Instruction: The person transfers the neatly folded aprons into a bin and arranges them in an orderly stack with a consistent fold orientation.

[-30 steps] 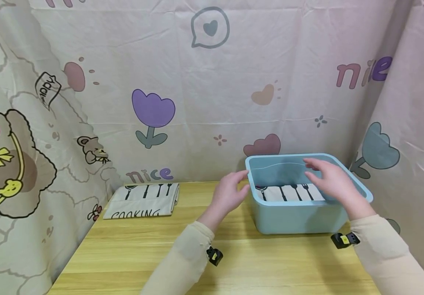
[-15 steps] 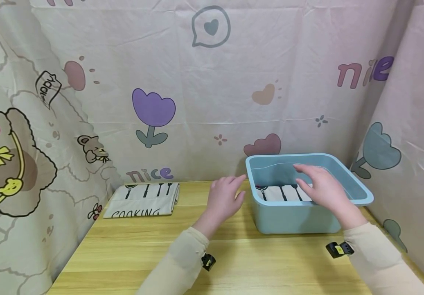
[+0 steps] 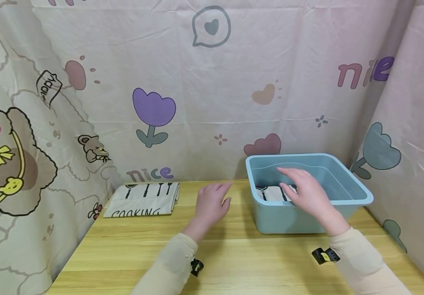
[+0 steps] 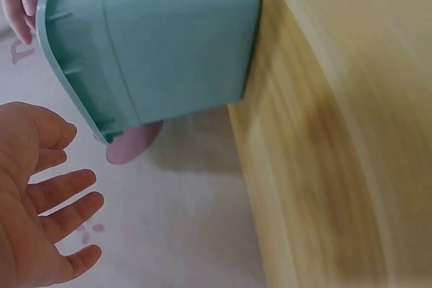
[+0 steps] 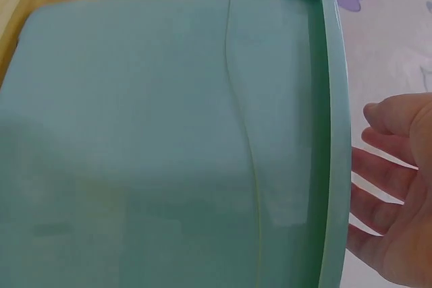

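A light blue plastic bin (image 3: 293, 219) stands at the right of the wooden table. Inside it lies a white cloth (image 3: 271, 193) with black utensil prints, partly covered by my right hand (image 3: 305, 192). That hand hovers over the bin's front rim, fingers relaxed and holding nothing; in the right wrist view its fingers (image 5: 381, 170) show beyond the rim. To the left of the bin, my left hand (image 3: 212, 205) hangs above the table with nothing in it, its fingers (image 4: 71, 190) spread apart in the left wrist view. A second folded cloth (image 3: 142, 200), printed "COOKING", lies at the back left.
The wooden table (image 3: 123, 254) runs up to a printed curtain (image 3: 204, 94) behind it. More curtain hangs at the left and right sides. Each wrist carries a small black camera, such as the one by the right sleeve (image 3: 359, 256).
Both hands have moved left: the left one away from the bin's side, the right one across the bin's front. The bin and both cloths have stayed in place.
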Action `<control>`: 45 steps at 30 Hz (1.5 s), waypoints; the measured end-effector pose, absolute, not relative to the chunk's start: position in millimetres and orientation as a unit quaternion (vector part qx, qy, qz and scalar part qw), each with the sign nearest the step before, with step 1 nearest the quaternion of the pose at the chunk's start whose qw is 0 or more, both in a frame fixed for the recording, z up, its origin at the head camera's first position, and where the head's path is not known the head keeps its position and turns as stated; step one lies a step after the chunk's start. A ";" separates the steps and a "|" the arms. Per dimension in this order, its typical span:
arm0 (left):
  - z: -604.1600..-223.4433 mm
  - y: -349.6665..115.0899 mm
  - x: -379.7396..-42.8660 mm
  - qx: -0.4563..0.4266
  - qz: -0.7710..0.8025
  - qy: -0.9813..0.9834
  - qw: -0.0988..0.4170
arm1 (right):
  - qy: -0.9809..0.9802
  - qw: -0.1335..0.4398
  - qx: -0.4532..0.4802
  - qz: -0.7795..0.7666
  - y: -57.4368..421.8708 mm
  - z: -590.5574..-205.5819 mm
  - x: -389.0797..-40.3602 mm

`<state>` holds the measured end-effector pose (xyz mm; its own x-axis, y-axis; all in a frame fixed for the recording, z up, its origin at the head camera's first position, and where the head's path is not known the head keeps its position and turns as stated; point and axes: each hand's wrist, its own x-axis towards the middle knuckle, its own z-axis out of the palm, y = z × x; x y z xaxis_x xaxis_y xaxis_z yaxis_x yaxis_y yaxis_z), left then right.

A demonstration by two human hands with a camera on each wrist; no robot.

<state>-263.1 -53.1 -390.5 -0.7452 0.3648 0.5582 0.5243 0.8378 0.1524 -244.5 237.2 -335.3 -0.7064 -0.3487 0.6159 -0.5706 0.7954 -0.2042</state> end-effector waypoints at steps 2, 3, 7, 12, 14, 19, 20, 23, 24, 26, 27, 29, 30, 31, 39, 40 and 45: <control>-395.2 -57.9 -264.4 -0.237 -0.154 -0.922 0.263 | -0.900 0.292 0.257 0.198 232.4 -337.4 -244.4; -397.5 -60.3 -264.9 -0.236 -0.157 -0.922 0.265 | -0.898 0.295 0.260 0.199 230.0 -338.4 -244.4; -405.3 -70.6 -266.5 -0.230 -0.168 -0.919 0.273 | -0.887 0.312 0.274 0.202 220.9 -342.0 -245.2; -411.7 -84.6 -267.9 -0.221 -0.168 -0.919 0.281 | -0.879 0.322 0.286 0.206 210.0 -345.5 -245.5; -413.2 -90.6 -268.2 -0.217 -0.164 -0.921 0.279 | -0.877 0.321 0.289 0.209 205.4 -346.2 -245.1; -417.8 -107.5 -268.7 -0.198 -0.148 -0.932 0.266 | -0.868 0.326 0.303 0.220 192.2 -345.9 -244.3; -419.1 -111.2 -268.7 -0.196 -0.146 -0.933 0.266 | -0.865 0.329 0.306 0.223 189.6 -345.6 -244.0; -421.2 -121.5 -268.5 -0.188 -0.143 -0.936 0.263 | -0.858 0.337 0.315 0.226 182.9 -346.5 -243.8; -422.2 -125.0 -269.0 -0.185 -0.143 -0.936 0.263 | -0.855 0.340 0.318 0.228 180.9 -346.7 -243.6; -423.5 -131.6 -269.7 -0.177 -0.143 -0.939 0.257 | -0.854 0.340 0.321 0.228 177.2 -347.5 -243.6; -423.9 -134.9 -270.1 -0.172 -0.142 -0.941 0.253 | -0.853 0.341 0.323 0.228 175.3 -348.0 -243.7; -425.6 -142.0 -271.0 -0.164 -0.139 -0.944 0.248 | -0.852 0.339 0.326 0.229 171.2 -348.6 -243.6; -426.4 -145.5 -271.4 -0.161 -0.139 -0.945 0.247 | -0.852 0.338 0.327 0.229 169.0 -348.8 -243.4; -427.5 -149.0 -271.9 -0.159 -0.138 -0.946 0.247 | -0.852 0.337 0.328 0.230 166.8 -349.1 -243.2; -440.1 -181.5 -278.9 -0.138 -0.132 -0.949 0.250 | -0.844 0.335 0.337 0.247 146.6 -352.2 -240.2; -441.5 -185.5 -279.8 -0.133 -0.133 -0.950 0.248 | -0.844 0.334 0.338 0.249 143.8 -352.7 -239.7; -445.7 -205.2 -283.8 -0.107 -0.145 -0.957 0.228 | -0.844 0.316 0.344 0.263 130.0 -356.7 -237.1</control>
<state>-283.8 -205.2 -445.7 -0.8730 0.1385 0.4677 0.2709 0.9350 0.2287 -237.1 130.0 -356.7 -0.5624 -0.4147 0.7153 -0.7479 0.6241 -0.2262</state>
